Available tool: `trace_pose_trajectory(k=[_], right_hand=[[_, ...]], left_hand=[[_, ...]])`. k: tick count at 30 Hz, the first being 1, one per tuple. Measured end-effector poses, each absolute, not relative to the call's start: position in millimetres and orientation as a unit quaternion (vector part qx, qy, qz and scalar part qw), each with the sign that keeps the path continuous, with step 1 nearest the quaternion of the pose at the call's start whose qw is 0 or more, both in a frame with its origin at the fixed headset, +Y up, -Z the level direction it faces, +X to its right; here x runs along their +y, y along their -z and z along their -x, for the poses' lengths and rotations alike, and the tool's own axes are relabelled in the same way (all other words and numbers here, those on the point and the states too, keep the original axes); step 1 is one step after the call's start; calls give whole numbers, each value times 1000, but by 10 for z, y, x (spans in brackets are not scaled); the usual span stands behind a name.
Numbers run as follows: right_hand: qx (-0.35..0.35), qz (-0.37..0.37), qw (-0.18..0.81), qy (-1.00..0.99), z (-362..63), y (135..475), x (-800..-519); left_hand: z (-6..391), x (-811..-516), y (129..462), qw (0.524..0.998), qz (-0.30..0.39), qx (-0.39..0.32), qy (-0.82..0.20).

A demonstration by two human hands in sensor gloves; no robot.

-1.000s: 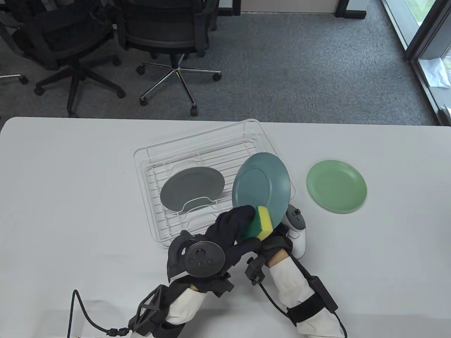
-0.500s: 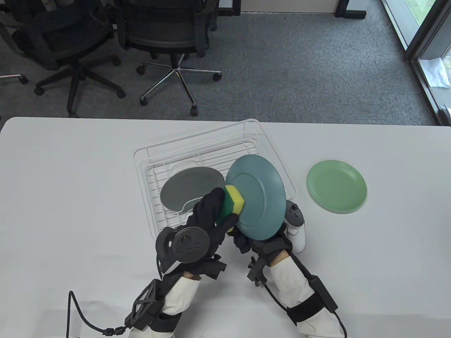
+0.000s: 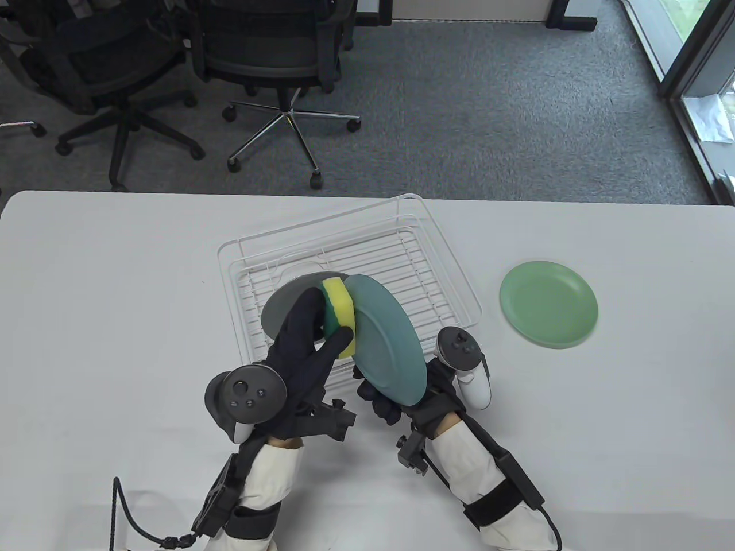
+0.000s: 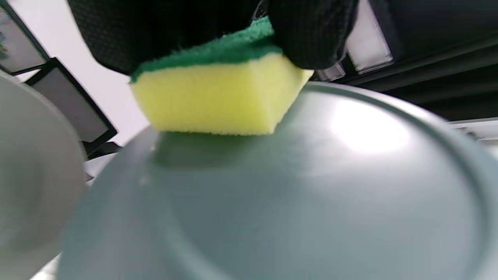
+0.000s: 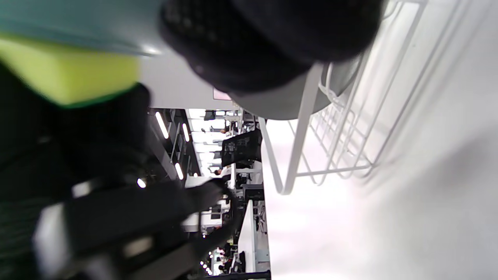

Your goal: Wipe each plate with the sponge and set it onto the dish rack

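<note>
My right hand (image 3: 383, 400) grips the lower rim of a teal plate (image 3: 386, 338), held on edge above the front of the white wire dish rack (image 3: 453, 270). My left hand (image 3: 313, 338) holds a yellow-and-green sponge (image 3: 337, 310) and presses its yellow side against the plate's left face. The left wrist view shows the sponge (image 4: 218, 95) on the teal plate (image 4: 311, 194). A grey plate (image 3: 281, 307) lies flat in the rack, partly hidden behind my left hand. A light green plate (image 3: 548, 311) lies on the table to the right of the rack.
The white table (image 3: 115, 298) stretches to the left of the rack. Beyond its far edge stand office chairs (image 3: 275, 57) on grey carpet.
The teal plate has turned from facing the camera to nearly edge-on and moved left. My left hand with the sponge has slid up and left along the plate.
</note>
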State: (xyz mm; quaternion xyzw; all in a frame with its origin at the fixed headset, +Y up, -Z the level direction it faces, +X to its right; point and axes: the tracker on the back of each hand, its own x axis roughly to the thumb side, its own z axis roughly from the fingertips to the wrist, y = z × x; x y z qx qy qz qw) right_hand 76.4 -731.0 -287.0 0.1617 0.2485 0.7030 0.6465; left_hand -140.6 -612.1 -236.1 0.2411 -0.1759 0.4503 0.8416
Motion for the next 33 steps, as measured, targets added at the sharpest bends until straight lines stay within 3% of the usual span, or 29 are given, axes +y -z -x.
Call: trace_pose_trajectory(k=[8, 15, 19, 25, 33], right_hand=[[253, -139, 656, -697, -793, 2878, -7355], [263, -133, 697, -654, -894, 2910, -7344], [261, -135, 707, -643, -926, 2917, -7326], [263, -149, 702, -645, -915, 2921, -7315], [254, -150, 654, -697, -873, 2907, -7316]], left_hand=[[1040, -5939, 2040, 826, -246, -277, -424], [838, -6003, 2042, 843, -179, -317, -397], [826, -6055, 2100, 867, -178, -298, -357], [999, -6188, 2296, 904, -213, -212, -303], [1295, -6124, 2345, 879, -232, -178, -375]])
